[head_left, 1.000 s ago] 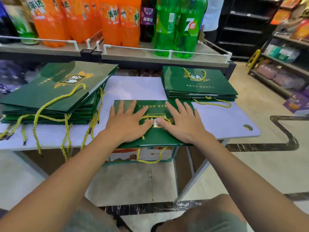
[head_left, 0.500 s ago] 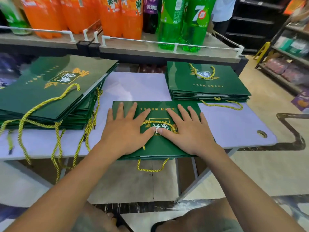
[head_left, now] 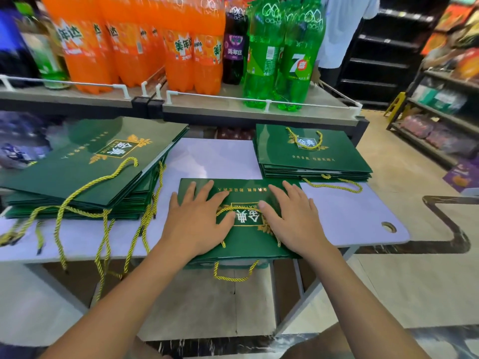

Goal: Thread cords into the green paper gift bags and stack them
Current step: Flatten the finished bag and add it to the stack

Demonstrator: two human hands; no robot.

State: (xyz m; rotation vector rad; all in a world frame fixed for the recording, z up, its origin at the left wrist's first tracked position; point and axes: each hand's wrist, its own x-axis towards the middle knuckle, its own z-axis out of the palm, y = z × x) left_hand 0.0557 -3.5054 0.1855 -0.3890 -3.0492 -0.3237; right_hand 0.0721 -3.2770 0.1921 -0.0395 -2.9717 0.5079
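A person's two bare hands press flat on a green paper gift bag (head_left: 243,244) lying at the near edge of a pale tabletop (head_left: 344,216), in the middle of the view. The left hand (head_left: 197,224) rests palm down on the bag's left half, fingers straight and spread. The right hand (head_left: 293,221) lies the same way on the right half. The hands are a little apart, thumbs pointing toward each other, and neither grips anything. Between the thumbs shows the bag's gold printed label, with a yellow twisted cord (head_left: 228,209) arching across it and running under both hands. A second cord loop (head_left: 234,277) hangs from the bag at six o'clock, off the tabletop edge.

At ten o'clock from this bag sits a tall stack of green bags (head_left: 77,172). Its top bag is tilted, and many yellow cords trail over the tabletop's near edge. At one o'clock sits a shorter, neater stack (head_left: 311,156), with one cord loop lying on top and another on the tabletop just in front.

Beyond the tabletop, at twelve o'clock, a shop shelf (head_left: 233,110) carries large orange soda bottles (head_left: 181,47) and green soda bottles (head_left: 282,55).
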